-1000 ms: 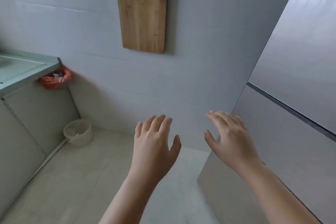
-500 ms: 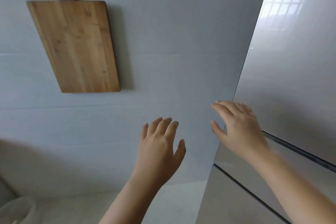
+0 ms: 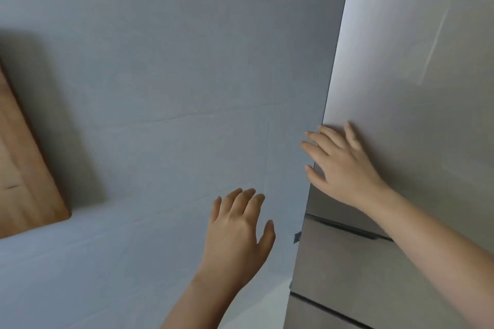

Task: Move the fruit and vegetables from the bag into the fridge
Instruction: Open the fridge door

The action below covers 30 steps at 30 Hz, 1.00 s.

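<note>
The grey fridge (image 3: 417, 67) fills the right side, its doors closed, with dark seams between the upper door and the lower drawers. My right hand (image 3: 339, 165) is spread open at the left edge of the upper door, fingertips reaching past the edge. My left hand (image 3: 238, 230) hangs open and empty in front of the wall, lower and to the left of the fridge. No bag, fruit or vegetables are in view.
A pale tiled wall (image 3: 165, 88) stands straight ahead. A wooden cutting board (image 3: 24, 173) hangs on it at the far left edge. A strip of pale floor (image 3: 270, 304) shows between the wall and the fridge base.
The view has swung up and to the right, so the cutting board slid to the left edge. My right hand has risen to the edge of the upper fridge door.
</note>
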Available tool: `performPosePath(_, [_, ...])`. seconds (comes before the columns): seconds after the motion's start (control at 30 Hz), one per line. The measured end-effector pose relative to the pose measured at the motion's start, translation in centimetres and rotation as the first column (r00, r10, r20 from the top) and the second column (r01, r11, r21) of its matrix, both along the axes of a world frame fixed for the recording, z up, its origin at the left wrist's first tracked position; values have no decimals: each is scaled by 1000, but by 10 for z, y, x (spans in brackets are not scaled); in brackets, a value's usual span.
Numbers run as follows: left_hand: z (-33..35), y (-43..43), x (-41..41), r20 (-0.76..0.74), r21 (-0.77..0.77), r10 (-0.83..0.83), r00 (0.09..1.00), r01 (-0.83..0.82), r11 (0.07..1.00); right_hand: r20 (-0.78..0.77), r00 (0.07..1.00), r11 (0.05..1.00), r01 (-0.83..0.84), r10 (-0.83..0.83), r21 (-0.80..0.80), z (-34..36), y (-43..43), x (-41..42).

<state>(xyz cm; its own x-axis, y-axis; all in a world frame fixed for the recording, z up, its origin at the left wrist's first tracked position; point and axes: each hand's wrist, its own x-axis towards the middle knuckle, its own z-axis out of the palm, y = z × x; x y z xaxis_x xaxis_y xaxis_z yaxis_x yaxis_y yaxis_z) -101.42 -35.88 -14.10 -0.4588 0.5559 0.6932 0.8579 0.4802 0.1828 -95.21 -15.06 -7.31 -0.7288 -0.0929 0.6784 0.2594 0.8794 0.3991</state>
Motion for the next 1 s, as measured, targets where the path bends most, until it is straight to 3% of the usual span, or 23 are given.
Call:
performPosePath(0.2, [26, 30, -48, -39, 28, -182, 983, 183, 983, 24, 990, 975, 135, -141, 177, 32, 15, -21])
performPosePath(0.53, [26, 49, -73, 4, 54, -318, 948, 318, 947, 43, 942, 873, 292, -334, 391, 28, 26, -29])
performPosePath(1.0, [10, 63, -100, 85, 94, -424, 902, 417, 904, -69, 882, 821, 460, -466, 339, 15, 13, -45])
